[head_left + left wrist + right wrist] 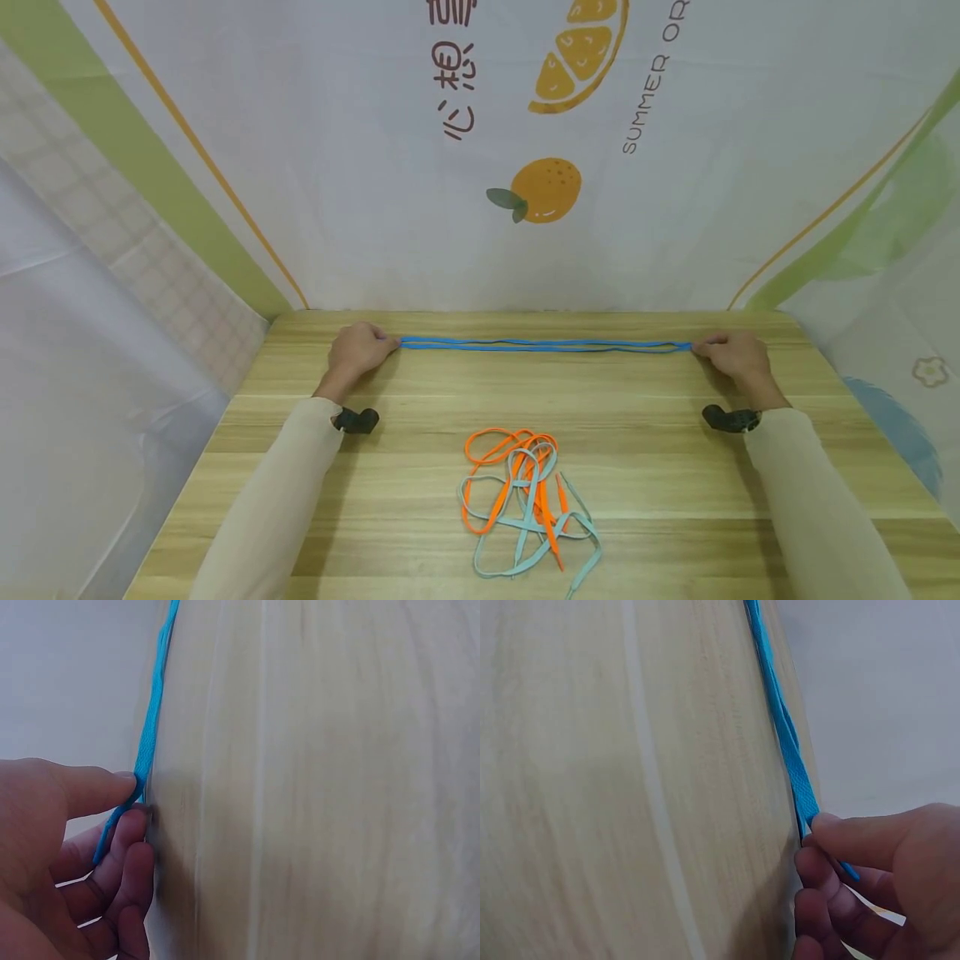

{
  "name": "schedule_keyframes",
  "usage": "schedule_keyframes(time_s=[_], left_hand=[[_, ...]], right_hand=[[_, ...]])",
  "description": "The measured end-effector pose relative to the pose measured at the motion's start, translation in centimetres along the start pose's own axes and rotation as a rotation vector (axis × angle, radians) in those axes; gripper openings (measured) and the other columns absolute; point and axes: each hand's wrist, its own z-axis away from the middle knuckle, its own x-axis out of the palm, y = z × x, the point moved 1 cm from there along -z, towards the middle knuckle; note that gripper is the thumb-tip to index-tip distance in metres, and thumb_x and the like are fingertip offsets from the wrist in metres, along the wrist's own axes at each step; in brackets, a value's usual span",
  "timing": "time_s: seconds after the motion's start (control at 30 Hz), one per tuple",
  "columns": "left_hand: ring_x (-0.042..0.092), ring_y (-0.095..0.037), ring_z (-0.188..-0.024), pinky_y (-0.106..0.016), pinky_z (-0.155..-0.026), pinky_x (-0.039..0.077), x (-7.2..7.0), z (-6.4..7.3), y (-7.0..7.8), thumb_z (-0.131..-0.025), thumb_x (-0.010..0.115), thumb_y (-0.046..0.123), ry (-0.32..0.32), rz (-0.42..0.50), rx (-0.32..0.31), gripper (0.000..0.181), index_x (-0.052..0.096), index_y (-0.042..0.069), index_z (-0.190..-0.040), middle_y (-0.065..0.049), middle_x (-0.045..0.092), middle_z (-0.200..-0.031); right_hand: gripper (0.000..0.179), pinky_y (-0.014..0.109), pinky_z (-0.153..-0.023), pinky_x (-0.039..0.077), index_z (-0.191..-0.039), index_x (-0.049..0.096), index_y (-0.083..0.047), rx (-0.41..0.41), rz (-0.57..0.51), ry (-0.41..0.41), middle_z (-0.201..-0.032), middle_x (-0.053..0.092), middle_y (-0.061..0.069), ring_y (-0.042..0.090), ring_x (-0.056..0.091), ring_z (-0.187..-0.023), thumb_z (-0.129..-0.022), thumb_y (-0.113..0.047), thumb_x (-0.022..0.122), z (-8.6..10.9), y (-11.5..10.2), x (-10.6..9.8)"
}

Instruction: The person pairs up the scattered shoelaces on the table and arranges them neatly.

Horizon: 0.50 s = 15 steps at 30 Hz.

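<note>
Sleeves, two, pale: left [262, 500] and right [821, 500], reaching forward from the near edge on either side. Shoelace, pale green [587, 571], loosely looped, near middle of the wooden table [397, 500]. Shoelace, orange [552, 542], flat, crossed over and under the green one in the same heap. Risk: lifting either by one end would likely draw the crossings into a knot. Wrist devices, black, two: left [360, 420] and right [727, 418], one at each cuff.

Left hand [362, 348], far left: thumb and fingers pinching one end of the blue shoelace [547, 342], a short tail projecting past the thumb. Right hand [735, 354], far right: the same narrow pinch on the other end, tail likewise showing. Blue lace: stretched left to right along the far side of the table, well apart from the heap, in two strands, slightly wavy and parted in places; whether one doubled lace or two, cannot tell. Risk: with strands of unequal slack, a sharp pull could slip one from the fingertips; a turned wrist could twist the pair.

Cloth [337, 167], white, printed with fruit, hanging behind the table.
</note>
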Motion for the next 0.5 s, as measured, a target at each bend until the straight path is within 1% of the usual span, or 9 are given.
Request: schedule_keyframes(time_s=[0.07,0.23,0.33,0.47,0.5], left_hand=[[0.068,-0.025,-0.082,-0.039,-0.06,0.051,-0.1,0.2,0.0,-0.099,0.076,0.048,-0.001,0.0,-0.003,0.039,0.086,0.011,-0.109,-0.01,0.08,-0.114],[0.067,-0.025,-0.081,-0.039,-0.06,0.05,-0.3,0.4,-0.4,-0.099,0.076,0.05,-0.001,0.014,0.008,0.042,0.085,0.01,-0.11,-0.011,0.08,-0.113],[0.069,-0.029,-0.084,-0.04,-0.062,0.051,-1.0,1.2,0.2,-0.1,0.075,0.048,-0.003,0.009,-0.002,0.042,0.084,0.009,-0.113,-0.014,0.079,-0.117],[0.072,-0.037,-0.101,-0.045,-0.073,0.056,-2.6,3.2,1.8,-0.103,0.072,0.045,-0.012,-0.004,-0.031,0.043,0.081,0.008,-0.123,-0.018,0.076,-0.129],[0.072,-0.038,-0.104,-0.045,-0.074,0.056,-2.8,3.4,1.9,-0.103,0.072,0.045,-0.009,-0.006,-0.03,0.044,0.081,0.008,-0.124,-0.018,0.076,-0.13]], right_hand=[[0.046,0.064,-0.097,0.05,-0.129,0.072,0.009,0.001,-0.01,0.0,-0.137,0.063,0.038,0.057,0.058,-0.121,-0.109,-0.032,0.065,0.1,0.0,-0.1],[0.045,0.055,-0.092,0.051,-0.128,0.072,0.01,-0.014,-0.02,-0.001,-0.137,0.063,0.038,0.056,0.059,-0.12,-0.108,-0.03,0.065,0.1,0.2,-0.3],[0.045,0.056,-0.093,0.05,-0.129,0.071,0.01,-0.009,-0.021,-0.009,-0.138,0.062,0.038,0.055,0.058,-0.12,-0.108,-0.029,0.065,0.2,0.4,-0.5],[0.047,0.062,-0.1,0.048,-0.13,0.069,0.01,-0.005,-0.016,-0.019,-0.139,0.061,0.037,0.055,0.057,-0.122,-0.109,-0.031,0.065,0.3,0.8,-0.8],[0.048,0.063,-0.101,0.047,-0.131,0.069,0.01,-0.004,-0.016,-0.02,-0.139,0.061,0.037,0.055,0.057,-0.122,-0.109,-0.032,0.064,0.3,0.9,-0.8]])
